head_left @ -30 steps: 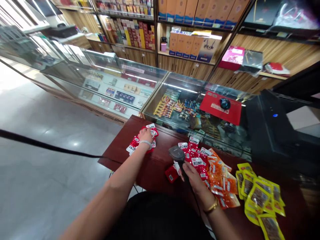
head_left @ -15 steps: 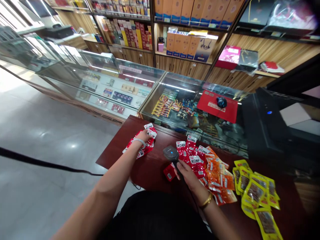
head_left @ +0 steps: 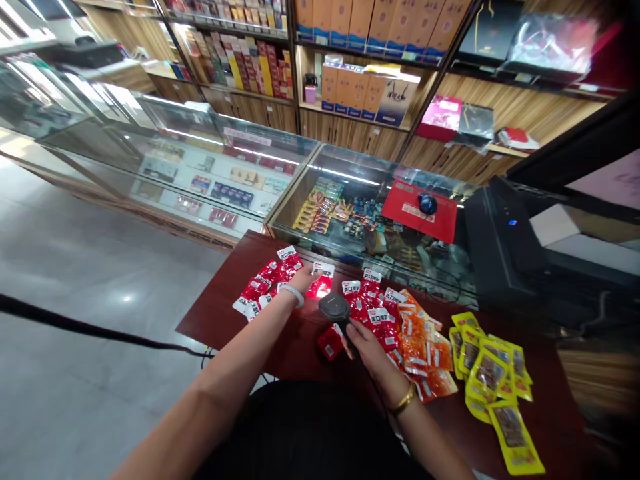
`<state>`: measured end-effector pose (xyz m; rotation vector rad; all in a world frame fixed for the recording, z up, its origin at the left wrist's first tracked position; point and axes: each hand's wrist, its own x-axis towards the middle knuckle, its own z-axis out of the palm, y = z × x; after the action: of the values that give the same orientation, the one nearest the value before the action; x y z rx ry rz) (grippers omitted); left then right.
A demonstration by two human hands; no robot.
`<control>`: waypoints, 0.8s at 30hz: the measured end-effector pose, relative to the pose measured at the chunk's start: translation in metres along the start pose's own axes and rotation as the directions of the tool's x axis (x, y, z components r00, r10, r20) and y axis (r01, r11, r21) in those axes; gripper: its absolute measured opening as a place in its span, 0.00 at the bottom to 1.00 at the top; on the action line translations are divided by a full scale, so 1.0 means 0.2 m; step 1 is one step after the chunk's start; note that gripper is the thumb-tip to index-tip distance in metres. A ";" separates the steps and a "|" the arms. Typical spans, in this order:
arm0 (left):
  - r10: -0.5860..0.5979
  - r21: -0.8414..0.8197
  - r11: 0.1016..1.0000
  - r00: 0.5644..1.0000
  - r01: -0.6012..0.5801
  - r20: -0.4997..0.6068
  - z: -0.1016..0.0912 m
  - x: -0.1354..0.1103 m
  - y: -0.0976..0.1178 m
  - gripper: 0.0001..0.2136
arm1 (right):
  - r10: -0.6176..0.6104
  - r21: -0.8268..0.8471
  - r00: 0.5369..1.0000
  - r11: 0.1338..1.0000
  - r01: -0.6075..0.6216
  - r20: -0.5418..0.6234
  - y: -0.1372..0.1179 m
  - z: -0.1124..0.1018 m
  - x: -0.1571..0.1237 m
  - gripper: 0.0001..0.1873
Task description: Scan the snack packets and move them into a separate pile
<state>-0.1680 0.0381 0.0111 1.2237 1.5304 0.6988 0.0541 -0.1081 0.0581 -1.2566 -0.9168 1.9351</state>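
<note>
My left hand (head_left: pixel 301 280) pinches a red snack packet (head_left: pixel 323 281) with a white top, held over the dark red table (head_left: pixel 215 293). Light from the barcode scanner (head_left: pixel 334 307) falls on this packet. My right hand (head_left: pixel 367 343) is wrapped round the scanner's handle, its head pointing at the packet. Left of my left hand lies a loose group of red packets (head_left: pixel 257 285). A second pile of red packets (head_left: pixel 377 317) lies just beyond my right hand, and one single red packet (head_left: pixel 330 343) sits under the scanner.
Orange packets (head_left: pixel 425 340) overlap the red pile on its right. Yellow packets (head_left: pixel 493 373) lie further right. Behind the table stands a glass display counter (head_left: pixel 345 160) bearing a red mat (head_left: pixel 395 200) and a mouse (head_left: pixel 427 203). A black monitor (head_left: pixel 510 253) stands at the right.
My left hand has moved right from the left group, bringing one red packet beside the scanner. The scanner's light now shows on it. The view has shifted slightly.
</note>
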 end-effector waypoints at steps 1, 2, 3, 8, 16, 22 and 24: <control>-0.001 0.026 1.000 1.000 0.001 -0.011 -0.01 0.01 -0.01 0.23 | -0.001 0.011 1.000 1.000 0.001 -0.012 0.01 -0.01 0.00 0.28; -0.009 0.089 0.996 0.999 0.013 -0.043 -0.02 0.02 -0.01 0.22 | -0.003 0.018 1.000 1.000 0.003 -0.022 0.01 -0.02 -0.01 0.27; -0.025 0.188 0.981 0.994 0.044 -0.103 -0.05 0.04 -0.02 0.22 | -0.005 0.020 1.000 1.000 0.006 -0.027 0.01 -0.03 -0.01 0.26; -0.060 0.566 0.707 0.834 0.423 -0.549 -0.24 0.10 -0.04 0.29 | 0.009 0.036 0.999 0.999 -0.008 -0.033 0.03 -0.05 -0.04 0.23; -0.083 0.701 0.577 0.884 0.419 -0.461 -0.32 0.16 -0.08 0.29 | 0.010 -0.010 1.000 1.000 -0.011 -0.029 0.05 -0.04 -0.06 0.24; -0.009 0.697 0.646 0.916 0.312 -0.402 -0.26 0.13 -0.04 0.17 | 0.008 -0.012 0.999 1.000 -0.008 -0.041 0.06 -0.05 -0.06 0.23; 0.020 0.648 0.696 0.895 0.308 -0.446 -0.23 0.12 -0.01 0.15 | 0.013 -0.008 0.999 1.000 -0.013 -0.041 0.06 -0.05 -0.06 0.22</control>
<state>-0.2111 0.0666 0.0151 1.5369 2.3835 0.2471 0.0660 -0.1222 0.0509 -1.3054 -0.8989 1.9105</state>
